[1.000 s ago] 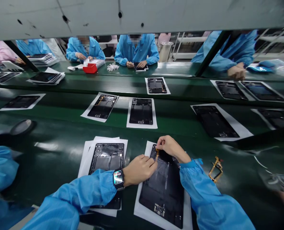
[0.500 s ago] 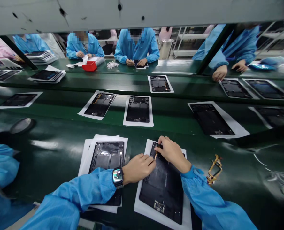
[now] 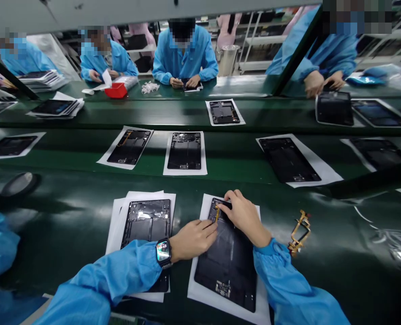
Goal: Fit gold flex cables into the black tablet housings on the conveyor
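The green workbench [image 3: 329, 253] fills the near area. On it, right of centre, a white paper sheet [image 3: 203, 294] lies under 1 black tablet housing [image 3: 229, 262], flat, its far end turned slightly left. The housing looks thin, stiff and fairly light, its smooth face probably slippery; the long edges seem the best hold, away from the exposed components at both ends. To its left, a 2nd tablet housing [image 3: 135, 230] lies on stacked sheets. Over the 1st housing's far part, the left hand [image 3: 193, 239] and right hand [image 3: 246, 216] nearly meet. Farther right lies a loose flex cable bundle [image 3: 294, 246]. Smallest is the amber flex cable [image 3: 217, 214], at the housing's far left: the left fingertips pinch its near end, while the right thumb sits beside its far end, whether gripping I can't make out. It should be almost weightless, bendy and easily creased, best held lightly by its ends.
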The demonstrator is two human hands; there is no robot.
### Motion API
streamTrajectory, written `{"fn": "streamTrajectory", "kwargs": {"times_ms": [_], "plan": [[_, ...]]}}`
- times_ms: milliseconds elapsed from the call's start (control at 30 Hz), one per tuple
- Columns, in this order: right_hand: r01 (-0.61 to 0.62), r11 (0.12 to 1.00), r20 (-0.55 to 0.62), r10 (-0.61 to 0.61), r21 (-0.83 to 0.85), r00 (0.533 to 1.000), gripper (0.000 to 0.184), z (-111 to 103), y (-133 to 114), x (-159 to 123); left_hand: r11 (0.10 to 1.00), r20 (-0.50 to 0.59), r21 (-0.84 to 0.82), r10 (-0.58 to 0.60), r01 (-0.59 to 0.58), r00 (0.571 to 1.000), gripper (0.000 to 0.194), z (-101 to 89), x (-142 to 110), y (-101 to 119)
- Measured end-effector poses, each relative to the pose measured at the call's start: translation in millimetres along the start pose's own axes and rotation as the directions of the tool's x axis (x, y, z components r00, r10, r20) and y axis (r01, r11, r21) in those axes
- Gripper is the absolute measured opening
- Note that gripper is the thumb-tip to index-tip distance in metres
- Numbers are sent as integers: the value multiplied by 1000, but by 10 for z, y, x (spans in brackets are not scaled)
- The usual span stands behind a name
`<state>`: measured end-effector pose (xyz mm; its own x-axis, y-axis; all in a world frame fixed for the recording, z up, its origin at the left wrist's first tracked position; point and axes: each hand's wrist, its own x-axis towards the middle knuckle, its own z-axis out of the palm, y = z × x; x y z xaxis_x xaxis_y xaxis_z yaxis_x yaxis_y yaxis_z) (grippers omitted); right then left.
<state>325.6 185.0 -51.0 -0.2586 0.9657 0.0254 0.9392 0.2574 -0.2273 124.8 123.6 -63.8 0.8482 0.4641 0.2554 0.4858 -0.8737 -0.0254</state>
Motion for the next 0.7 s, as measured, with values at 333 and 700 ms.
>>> {"fn": "streamTrajectory", "kwargs": {"times_ms": [333, 700], "plan": [[-48, 994, 40, 45, 97, 998, 22, 29, 67, 51, 1000, -27, 11, 29, -28, 999, 25, -60, 34, 7], [-59, 993, 49, 54, 100, 997, 22, 3, 49, 56, 999, -11, 9, 33, -33, 999, 21, -27, 27, 4]]}}
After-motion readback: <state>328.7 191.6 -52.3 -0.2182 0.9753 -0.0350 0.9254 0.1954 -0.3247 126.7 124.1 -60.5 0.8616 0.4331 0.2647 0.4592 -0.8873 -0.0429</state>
